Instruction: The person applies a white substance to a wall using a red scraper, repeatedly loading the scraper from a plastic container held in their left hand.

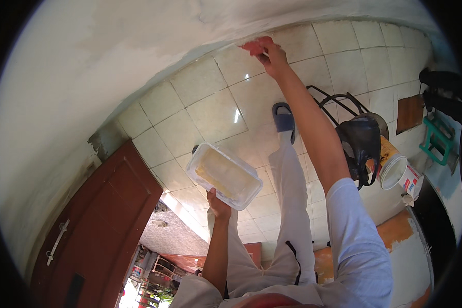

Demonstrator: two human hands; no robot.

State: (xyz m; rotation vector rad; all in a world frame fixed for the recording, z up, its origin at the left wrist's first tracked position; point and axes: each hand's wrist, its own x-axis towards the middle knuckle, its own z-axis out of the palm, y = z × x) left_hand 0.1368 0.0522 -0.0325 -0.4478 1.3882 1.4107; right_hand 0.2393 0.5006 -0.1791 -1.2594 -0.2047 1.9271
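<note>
My left hand grips the near end of a clear rectangular plastic tub from below; the tub holds a pale yellow paste and is held level at waist height. My right hand is stretched far out to the white wall, just where it meets the tiled floor. Its fingers are closed on a thin pale tool, of which only a short piece shows. My foot in a blue slipper stands on the tiles under that arm.
A brown door stands open at the left. At the right are a black metal frame with a dark bag, a white bucket on its side, a green stool and a painted drum.
</note>
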